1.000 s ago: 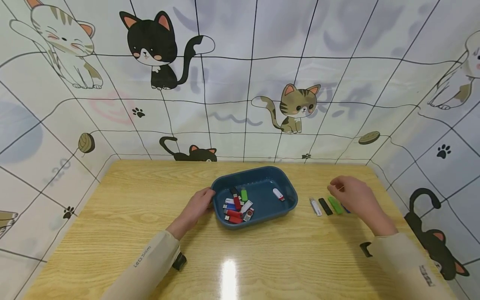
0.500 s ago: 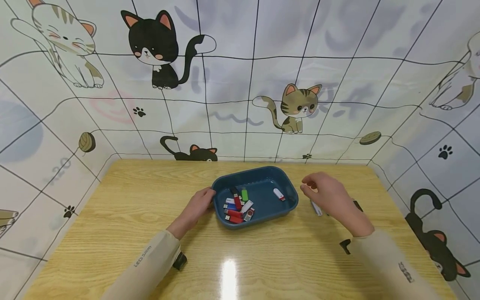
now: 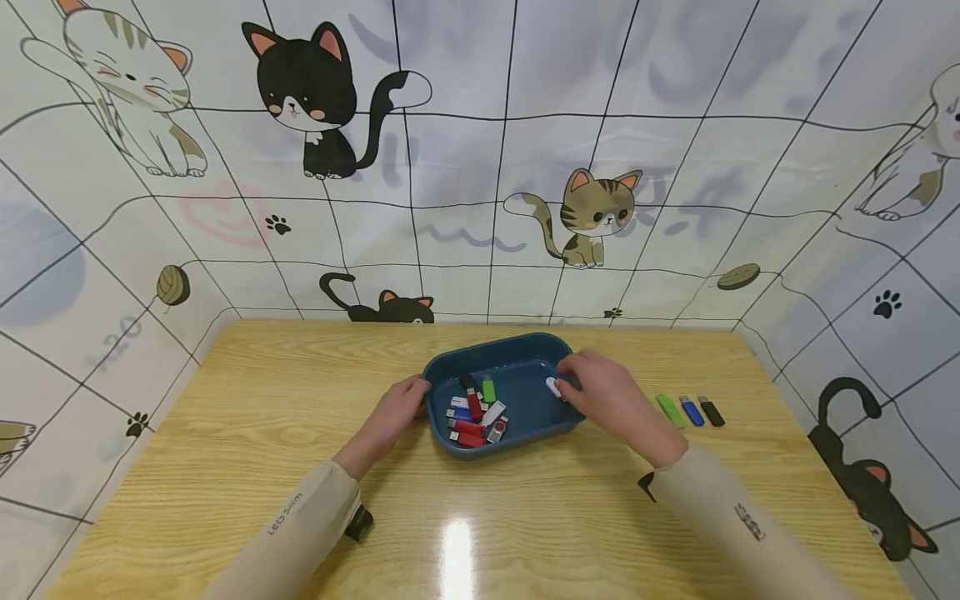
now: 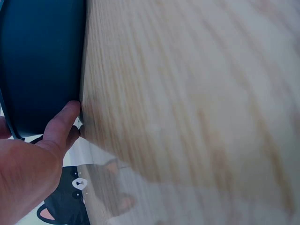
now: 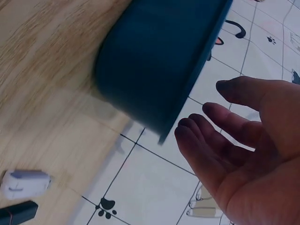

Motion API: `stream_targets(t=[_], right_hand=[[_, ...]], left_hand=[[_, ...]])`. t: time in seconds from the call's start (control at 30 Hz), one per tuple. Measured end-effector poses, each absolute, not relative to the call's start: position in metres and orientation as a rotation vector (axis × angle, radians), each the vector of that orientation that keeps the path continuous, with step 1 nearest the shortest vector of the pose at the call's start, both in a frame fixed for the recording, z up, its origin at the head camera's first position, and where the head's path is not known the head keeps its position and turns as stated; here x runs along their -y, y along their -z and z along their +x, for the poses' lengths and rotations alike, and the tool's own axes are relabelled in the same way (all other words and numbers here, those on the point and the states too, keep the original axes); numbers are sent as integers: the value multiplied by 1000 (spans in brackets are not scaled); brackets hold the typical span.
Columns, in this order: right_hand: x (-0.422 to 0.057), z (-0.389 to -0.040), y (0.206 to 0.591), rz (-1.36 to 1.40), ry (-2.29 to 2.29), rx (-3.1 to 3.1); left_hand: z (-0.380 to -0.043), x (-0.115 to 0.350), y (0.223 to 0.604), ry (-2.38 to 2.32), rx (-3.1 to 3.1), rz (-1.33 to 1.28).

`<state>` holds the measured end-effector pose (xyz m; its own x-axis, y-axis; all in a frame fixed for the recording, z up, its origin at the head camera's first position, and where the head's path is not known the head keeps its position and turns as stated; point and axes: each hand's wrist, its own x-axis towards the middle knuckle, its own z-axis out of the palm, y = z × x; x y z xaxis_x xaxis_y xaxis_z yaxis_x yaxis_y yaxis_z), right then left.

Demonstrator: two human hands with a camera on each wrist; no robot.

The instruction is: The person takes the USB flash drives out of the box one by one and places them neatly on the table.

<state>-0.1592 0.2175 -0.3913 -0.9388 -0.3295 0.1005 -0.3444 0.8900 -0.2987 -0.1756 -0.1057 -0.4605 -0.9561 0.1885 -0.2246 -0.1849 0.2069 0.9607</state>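
My left hand (image 3: 397, 408) grips the left end of the dark blue plastic bin (image 3: 528, 421); in the left wrist view a fingertip presses its outer wall. Over the bin's right rim reaches my right hand (image 3: 609, 396), fingers loosely bent and apart, with nothing between thumb and fingers in the right wrist view. Its fingertips overlap a white USB stick (image 3: 552, 386) in the bin. At the bin's left end lies a pile with a green USB stick (image 3: 488, 390), several red ones (image 3: 468, 427), a blue one (image 3: 461, 413) and white ones (image 3: 493, 412).
Right of the bin, a green USB stick (image 3: 671, 411), a blue one (image 3: 692, 411) and a black one (image 3: 712, 411) lie in a row on the wooden table (image 3: 300, 375). The right wrist view also shows a white stick (image 5: 26, 183). A cat-print backdrop (image 3: 465, 167) encloses the table.
My right hand has moved left from above the row of USB sticks to the bin's right end, uncovering part of the row. My left hand and the bin have stayed put.
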Motion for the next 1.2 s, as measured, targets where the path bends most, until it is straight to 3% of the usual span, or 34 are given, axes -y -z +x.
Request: stream_targets(t=[0.33,0.7,1.2], right_hand=[[-194,-173,408,659,-346,3151],[-175,-178,420,506,-376,3278],[-180,-188,426,523,-523,3308]], left_hand=[[-175,106,460,-1804,-2206,-7],[-174,106,459,-1806,-2204,-7],[-177,106,464,-1801,-2200,-10]])
